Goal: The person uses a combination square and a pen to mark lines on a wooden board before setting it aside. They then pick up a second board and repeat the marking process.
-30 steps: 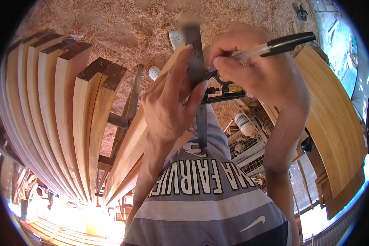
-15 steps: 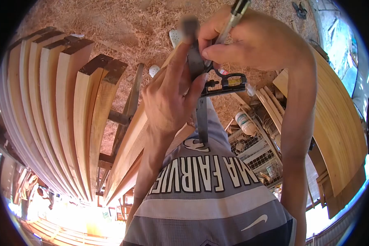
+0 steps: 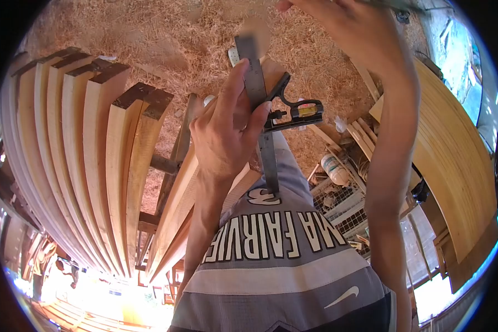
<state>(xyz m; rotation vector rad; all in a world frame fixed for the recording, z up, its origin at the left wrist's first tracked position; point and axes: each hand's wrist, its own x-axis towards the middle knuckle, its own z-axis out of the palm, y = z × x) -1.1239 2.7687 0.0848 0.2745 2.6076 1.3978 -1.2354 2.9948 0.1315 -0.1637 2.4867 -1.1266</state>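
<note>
My left hand [image 3: 221, 130] is closed on a combination square, fingers and thumb pressing its steel blade [image 3: 254, 80]. The dark head [image 3: 293, 115] with a yellow level vial sticks out to the right of the thumb, and the blade's lower end reaches toward my jersey. Under the square lies a wooden board [image 3: 174, 191], largely covered by my hand. My right hand [image 3: 343, 22] is raised at the top edge, apart from the square; its fingers are partly cut off and blurred. A slim, blurred pen [image 3: 412, 8] shows beside it.
Thick planks [image 3: 97, 110] stand in a row on the left. Wide boards [image 3: 442, 160] lean at the right, near a crate [image 3: 337, 207] and a white-and-green container [image 3: 335, 169]. Wood shavings [image 3: 166, 33] cover the ground. A small blurred patch [image 3: 254, 33] hides the blade's top end.
My right hand with the pen has lifted away from the square, up and to the right. My left hand still holds the square, which has shifted slightly left.
</note>
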